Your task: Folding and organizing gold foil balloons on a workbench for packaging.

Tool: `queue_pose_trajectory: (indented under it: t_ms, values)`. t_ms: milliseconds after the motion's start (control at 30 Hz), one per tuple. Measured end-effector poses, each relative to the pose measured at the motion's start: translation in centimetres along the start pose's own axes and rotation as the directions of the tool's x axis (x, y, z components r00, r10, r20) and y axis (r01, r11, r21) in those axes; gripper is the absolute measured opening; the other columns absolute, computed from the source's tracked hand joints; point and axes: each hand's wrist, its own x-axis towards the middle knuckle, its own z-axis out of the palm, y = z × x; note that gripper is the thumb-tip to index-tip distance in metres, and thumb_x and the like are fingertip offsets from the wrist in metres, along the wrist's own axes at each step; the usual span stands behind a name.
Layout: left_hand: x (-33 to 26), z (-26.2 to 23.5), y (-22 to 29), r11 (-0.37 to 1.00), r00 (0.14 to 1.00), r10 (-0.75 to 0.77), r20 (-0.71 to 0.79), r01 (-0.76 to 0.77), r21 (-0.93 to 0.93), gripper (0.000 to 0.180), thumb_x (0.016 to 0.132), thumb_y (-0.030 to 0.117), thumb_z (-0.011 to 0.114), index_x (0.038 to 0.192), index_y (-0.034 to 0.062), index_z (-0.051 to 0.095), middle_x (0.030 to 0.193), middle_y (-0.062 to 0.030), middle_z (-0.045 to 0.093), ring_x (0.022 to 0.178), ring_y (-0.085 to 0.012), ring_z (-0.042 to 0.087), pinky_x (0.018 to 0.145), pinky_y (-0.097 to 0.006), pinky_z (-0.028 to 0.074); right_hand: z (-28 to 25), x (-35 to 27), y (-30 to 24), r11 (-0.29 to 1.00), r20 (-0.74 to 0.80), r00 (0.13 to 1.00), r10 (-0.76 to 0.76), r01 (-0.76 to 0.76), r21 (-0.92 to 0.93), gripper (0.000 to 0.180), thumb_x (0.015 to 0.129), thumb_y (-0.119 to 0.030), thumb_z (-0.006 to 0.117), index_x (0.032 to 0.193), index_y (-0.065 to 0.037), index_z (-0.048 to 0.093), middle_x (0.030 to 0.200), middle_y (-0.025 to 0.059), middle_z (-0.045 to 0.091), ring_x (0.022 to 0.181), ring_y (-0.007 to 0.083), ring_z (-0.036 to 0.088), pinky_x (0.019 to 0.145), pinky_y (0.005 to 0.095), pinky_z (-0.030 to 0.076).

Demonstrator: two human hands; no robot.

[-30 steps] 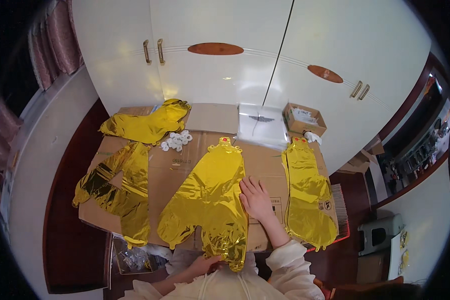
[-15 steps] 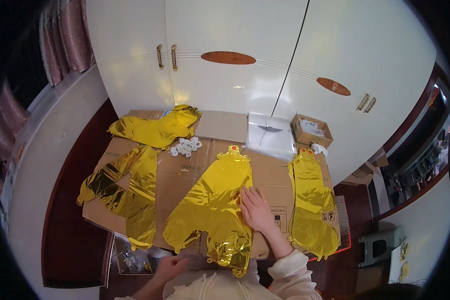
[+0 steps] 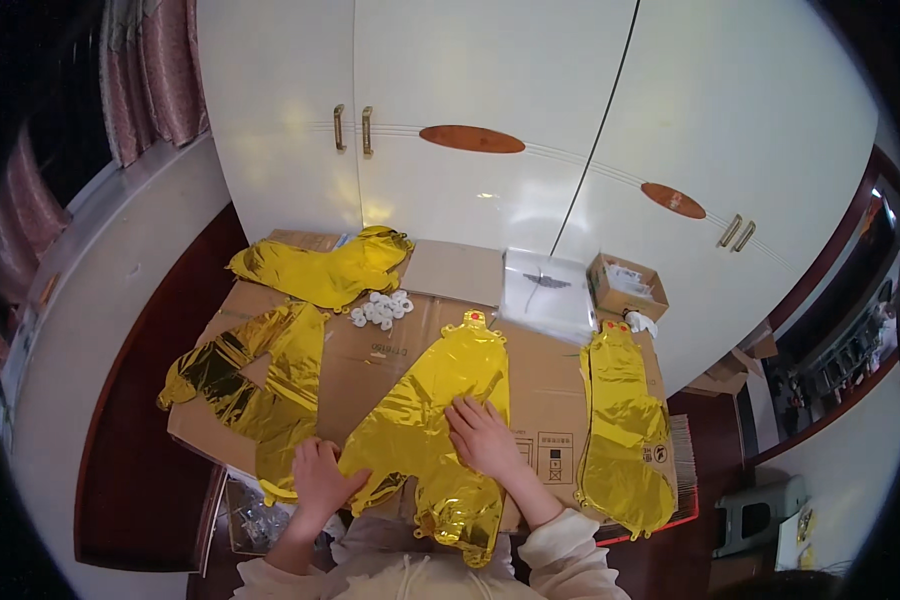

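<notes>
A flat, uninflated gold foil balloon (image 3: 425, 405) lies in front of me on the cardboard-covered table, a red dot on its top tab. My right hand (image 3: 484, 437) rests flat on its right side, fingers stretched and holding nothing. At the balloon's lower left edge is my left hand (image 3: 322, 478), thumb apart from the fingers. Its fingertips lie by the lower part of a second gold foil balloon (image 3: 295, 385) on the left; whether they touch it I cannot tell. More flat gold foil lies at the back left (image 3: 320, 272) and on the right (image 3: 620, 430).
Small white rolls (image 3: 382, 310) are heaped behind the middle balloon. A stack of clear plastic packets (image 3: 545, 295) and a small open carton (image 3: 627, 285) stand at the back, before white cabinet doors (image 3: 450, 200). Below the table's left front is a box of clear packets (image 3: 257, 515).
My left hand has come up from my lap to the table, beside the middle balloon's lower left. My right hand has slid left and slightly down on that balloon. The view has shifted slightly.
</notes>
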Motion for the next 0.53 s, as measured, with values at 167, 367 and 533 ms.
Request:
queue_pose_trajectory:
  t_ms: [167,367,533]
  values:
    - [-0.3,2.0,-1.9,0.998,0.998,0.067,0.011,-0.067,-0.018,0.046,0.066,0.036,0.077,0.091,0.0006,0.062,0.098,-0.0130,0.053,0.094,-0.0338,0.051,0.083,-0.043,0.043,0.4,-0.2,0.2,0.999,-0.015,1.000,-0.004,0.005,0.032,0.044,0.094,-0.026,0.055,0.133,-0.006,0.053,0.140,0.0142,0.049,0.133,0.0312,0.043,0.111,0.0482,0.031]
    - [0.2,-1.3,1.1,0.877,0.950,-0.024,0.311,0.169,-0.449,0.033,0.074,0.026,0.075,0.090,-0.0009,0.062,0.091,-0.0138,0.057,0.087,-0.0314,0.057,0.075,-0.038,0.046,0.3,-0.4,0.3,1.000,-0.019,1.000,0.011,-0.010,0.024,0.044,0.094,-0.026,0.055,0.133,-0.007,0.053,0.139,0.0139,0.050,0.133,0.0310,0.043,0.111,0.0480,0.032]
    - [-0.6,-0.3,5.3,0.712,0.968,0.240,0.078,-0.121,-0.692,0.028,0.079,0.025,0.074,0.090,0.0021,0.062,0.099,-0.0148,0.059,0.087,-0.0245,0.058,0.074,-0.035,0.046,0.1,-0.2,0.1,0.998,0.005,1.000,0.029,-0.029,0.049,0.046,0.094,-0.028,0.055,0.135,-0.008,0.052,0.141,0.0139,0.048,0.133,0.0308,0.042,0.111,0.0481,0.030]
